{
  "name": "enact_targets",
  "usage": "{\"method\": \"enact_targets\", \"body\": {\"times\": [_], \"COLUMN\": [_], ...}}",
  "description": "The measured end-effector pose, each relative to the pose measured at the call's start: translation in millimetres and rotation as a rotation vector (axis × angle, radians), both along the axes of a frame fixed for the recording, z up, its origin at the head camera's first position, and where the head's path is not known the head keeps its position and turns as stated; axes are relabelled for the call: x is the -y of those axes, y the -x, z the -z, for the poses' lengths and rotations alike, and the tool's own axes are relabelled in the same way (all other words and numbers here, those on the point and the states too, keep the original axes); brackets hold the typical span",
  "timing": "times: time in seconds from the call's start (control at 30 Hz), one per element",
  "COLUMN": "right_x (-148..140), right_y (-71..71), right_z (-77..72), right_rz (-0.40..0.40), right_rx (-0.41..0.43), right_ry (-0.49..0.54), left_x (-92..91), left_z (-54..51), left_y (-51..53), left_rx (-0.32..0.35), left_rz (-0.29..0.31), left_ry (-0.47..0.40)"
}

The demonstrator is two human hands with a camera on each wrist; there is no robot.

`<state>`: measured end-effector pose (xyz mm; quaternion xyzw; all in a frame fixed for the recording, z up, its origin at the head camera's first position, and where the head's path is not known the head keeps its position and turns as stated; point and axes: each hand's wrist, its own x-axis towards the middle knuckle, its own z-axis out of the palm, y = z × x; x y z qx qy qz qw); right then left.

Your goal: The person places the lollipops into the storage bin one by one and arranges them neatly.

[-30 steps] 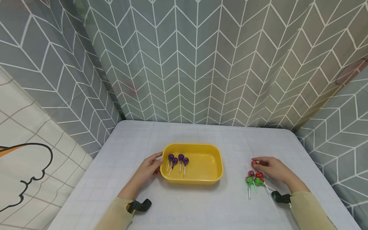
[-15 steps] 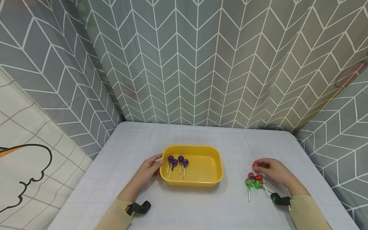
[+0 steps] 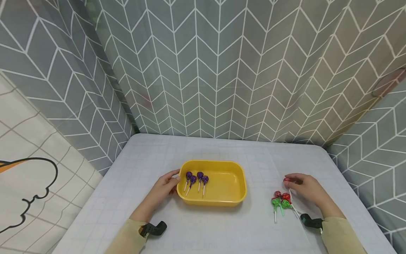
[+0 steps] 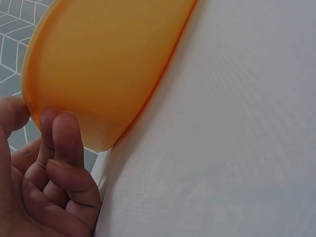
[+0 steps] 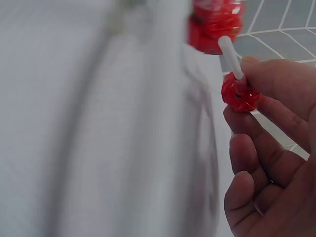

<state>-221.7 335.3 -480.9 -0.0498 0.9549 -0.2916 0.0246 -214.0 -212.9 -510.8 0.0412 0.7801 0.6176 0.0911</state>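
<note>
right hand: pinches one red lollipop just beyond the red-and-green bunch; sits slightly farther right than half a second ago. left hand: holds the left end of a yellow tray; four purple lollipops inside. left wrist view alone: its bent fingers.

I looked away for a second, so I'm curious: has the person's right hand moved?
Yes, slightly: in the head view, the right hand has shifted to the right, away from the yellow tray, which sits as before.
</note>
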Motion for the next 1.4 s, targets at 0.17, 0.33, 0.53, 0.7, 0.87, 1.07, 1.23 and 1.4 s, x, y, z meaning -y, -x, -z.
{"method": "enact_targets", "body": {"times": [0.17, 0.33, 0.53, 0.7, 0.87, 1.07, 1.23, 1.4], "right_x": [-2, 0, 7, 16, 26, 36, 43, 52], "right_y": [-1.4, -3.1, -2.6, -0.9, 1.2, 2.1, 2.1, 2.8], "right_z": [-8.2, -15.8, -22.3, -30.6, -36.8, -40.6, -43.7, -48.2], "right_rz": [0.006, 0.022, 0.045, 0.045, 0.036, 0.02, 0.008, -0.01], "right_rx": [-0.031, -0.029, -0.025, -0.03, -0.031, -0.038, -0.056, -0.064], "right_ry": [0.003, 0.025, 0.056, 0.073, 0.091, 0.101, 0.102, 0.11], "left_x": [0.1, 0.1, -1.2, -1.4, -0.4, -1.1, -1.0, -0.6], "left_z": [-0.3, -1.1, -2.5, -2.8, -1.5, -2.1, -2.6, -2.6], "left_y": [0.3, -0.1, -0.9, -1.2, -0.4, -2.4, -2.4, -2.8], "left_rx": [-0.005, 0.0, 0.003, -0.007, -0.013, -0.02, -0.016, -0.011], "left_rz": [0.003, -0.002, -0.009, -0.008, -0.001, -0.004, -0.006, -0.006], "left_ry": [0.002, 0.003, 0.011, 0.021, 0.02, 0.017, 0.02, 0.027]}}
